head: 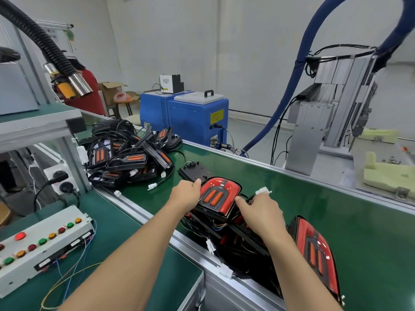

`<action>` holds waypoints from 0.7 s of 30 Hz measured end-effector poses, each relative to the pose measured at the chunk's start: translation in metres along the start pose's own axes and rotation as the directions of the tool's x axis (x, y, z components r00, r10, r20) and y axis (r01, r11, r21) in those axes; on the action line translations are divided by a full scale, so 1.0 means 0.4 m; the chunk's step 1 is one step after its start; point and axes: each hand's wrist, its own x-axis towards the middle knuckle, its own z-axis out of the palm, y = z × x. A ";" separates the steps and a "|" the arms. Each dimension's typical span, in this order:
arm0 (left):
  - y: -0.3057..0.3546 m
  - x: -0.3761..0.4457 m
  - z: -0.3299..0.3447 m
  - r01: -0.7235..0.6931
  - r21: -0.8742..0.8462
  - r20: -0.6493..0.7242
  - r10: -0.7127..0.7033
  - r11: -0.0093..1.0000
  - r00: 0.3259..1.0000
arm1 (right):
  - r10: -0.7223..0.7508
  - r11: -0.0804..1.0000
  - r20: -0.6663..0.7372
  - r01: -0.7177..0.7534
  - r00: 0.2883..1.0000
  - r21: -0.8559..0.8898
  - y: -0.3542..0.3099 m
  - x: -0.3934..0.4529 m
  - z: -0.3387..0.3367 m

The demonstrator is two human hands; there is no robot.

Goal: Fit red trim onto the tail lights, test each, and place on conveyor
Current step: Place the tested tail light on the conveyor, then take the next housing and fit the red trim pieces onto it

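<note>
Tail light with red trim fitted: lies on top of a pile of dark units at the near edge of the green conveyor, between the two hands. Left hand: fingers curled round the light's left edge, thumb on top. Right hand: thumb pressed to the light's right edge, fingers curled behind it, white connector just past the knuckles. Second red-trimmed light: on the conveyor, right of the right forearm. Untrimmed housings: heaped further up the conveyor. Button box: on the bench, left.
</note>
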 end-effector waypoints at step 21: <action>-0.098 -0.043 -0.023 -0.006 -0.463 -0.117 -0.054 0.886 0.992 | -0.104 0.988 -0.250 0.129 0.963 0.086 0.013 -0.103 -0.010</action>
